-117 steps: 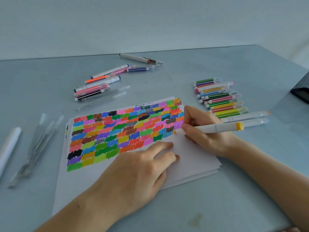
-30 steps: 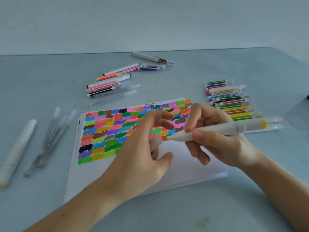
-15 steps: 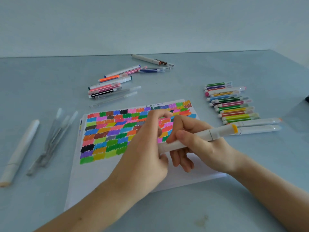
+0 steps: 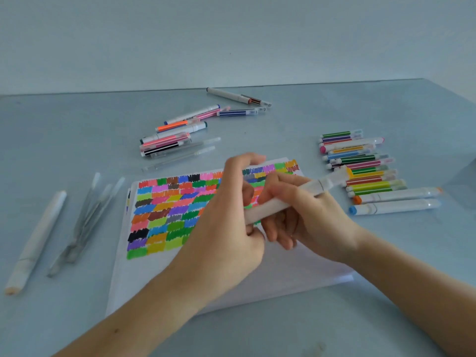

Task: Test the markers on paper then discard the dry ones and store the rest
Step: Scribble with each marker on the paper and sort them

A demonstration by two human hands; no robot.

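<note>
- A pale blue-grey table point(image 4: 334, 318) runs back to a plain wall; a stack of paper point(image 4: 257, 279) lies in its middle, the upper part of the top sheet filled with rows of coloured test swatches point(image 4: 164, 215).
- Over the paper, the right hand point(image 4: 314, 222) grips a thick white marker point(image 4: 291, 199) round its barrel, yellow-banded end pointing up and away from the sheet, probably so the other end is offered across.
- The left hand point(image 4: 226, 222) is curled over that near end, fingers closed on it; it looks like capping (the cap itself is hidden under the fingers, so I can't confirm).
- Right of the paper, a tidy row of striped markers point(image 4: 360, 168) and two thick white ones point(image 4: 396, 202) lie parallel, likely the sorted keepers.
- Beyond the paper, a looser heap of markers point(image 4: 180, 132) sits at mixed angles, possibly untested or rejects; I can't tell which.
- Left of the paper lie clear tubes point(image 4: 87, 215) and another white marker point(image 4: 36, 243).
- Nothing blocks the path from the paper to the row on the right; the forearms cover part of the swatches.
</note>
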